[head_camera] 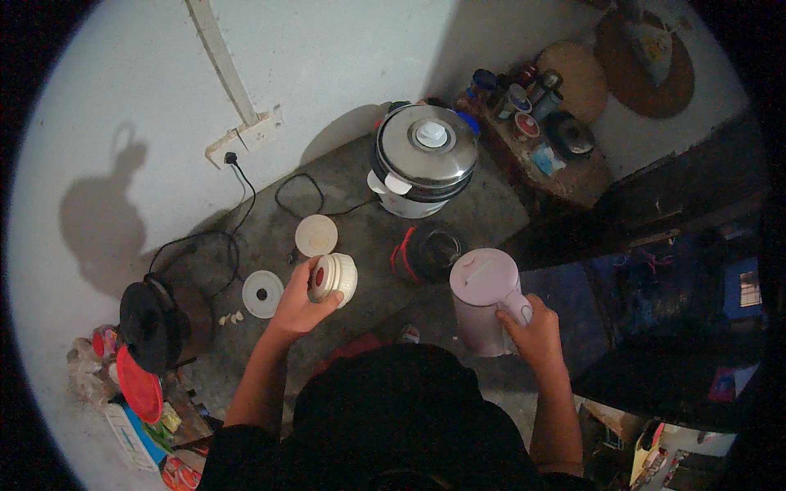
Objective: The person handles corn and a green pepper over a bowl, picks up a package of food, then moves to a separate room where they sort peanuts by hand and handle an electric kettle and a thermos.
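Note:
My left hand (302, 307) grips a cream ribbed lid (342, 281) with a red centre, tilted on its side above the grey counter. My right hand (535, 331) is closed round the handle of a pale pink lidded jug (485, 307), held upright near the counter's front edge. Beyond the left hand lies a round cream disc (316, 234); to its left is a white disc (263, 294) with a dark centre. Small pale pieces, apparently garlic cloves (232, 318), lie beside the white disc. Between my hands and farther back is a dark round object with a red strip (403, 255).
A rice cooker (427, 153) with a steel lid stands at the back. A black-lidded pot (153, 325) is at left, near a red plastic basket (140, 383). A black cord (245, 178) runs from the wall socket. Jars (516, 101) crowd a side surface at back right.

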Demonstrator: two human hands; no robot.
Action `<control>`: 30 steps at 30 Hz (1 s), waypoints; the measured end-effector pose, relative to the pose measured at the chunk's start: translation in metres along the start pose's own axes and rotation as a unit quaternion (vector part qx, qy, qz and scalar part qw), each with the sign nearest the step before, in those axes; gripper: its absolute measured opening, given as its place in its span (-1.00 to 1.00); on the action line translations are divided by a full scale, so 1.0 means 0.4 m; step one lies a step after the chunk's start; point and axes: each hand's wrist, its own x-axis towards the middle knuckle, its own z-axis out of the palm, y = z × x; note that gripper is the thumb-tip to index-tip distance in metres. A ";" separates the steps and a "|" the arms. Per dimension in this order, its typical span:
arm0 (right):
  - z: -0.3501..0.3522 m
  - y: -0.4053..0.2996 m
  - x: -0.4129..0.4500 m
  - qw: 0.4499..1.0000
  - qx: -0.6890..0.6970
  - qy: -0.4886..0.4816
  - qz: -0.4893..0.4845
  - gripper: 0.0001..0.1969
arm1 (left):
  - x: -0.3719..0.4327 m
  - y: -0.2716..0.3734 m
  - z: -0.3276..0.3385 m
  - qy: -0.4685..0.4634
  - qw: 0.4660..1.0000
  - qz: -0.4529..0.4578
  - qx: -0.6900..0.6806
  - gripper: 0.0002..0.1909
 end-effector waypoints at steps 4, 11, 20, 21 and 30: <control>-0.006 -0.012 0.003 1.000 -0.004 -0.022 0.016 -0.56 | -0.002 -0.002 -0.001 0.003 1.000 0.004 -0.005 -0.27; -0.003 -0.011 0.009 0.999 -0.030 -0.016 0.003 -0.55 | 0.001 0.001 0.002 0.002 1.000 -0.007 0.000 -0.27; -0.014 -0.011 0.009 1.000 -0.019 -0.024 0.006 -0.54 | 0.009 0.008 0.021 -0.018 0.999 0.006 -0.031 -0.25; -0.014 -0.010 0.009 1.000 -0.018 -0.025 0.007 -0.54 | 0.010 0.014 0.025 -0.024 0.999 0.002 -0.033 -0.24; -0.035 -0.058 0.012 0.999 -0.014 -0.038 0.028 -0.59 | 0.026 0.048 0.056 -0.055 0.974 -0.015 -0.221 -0.28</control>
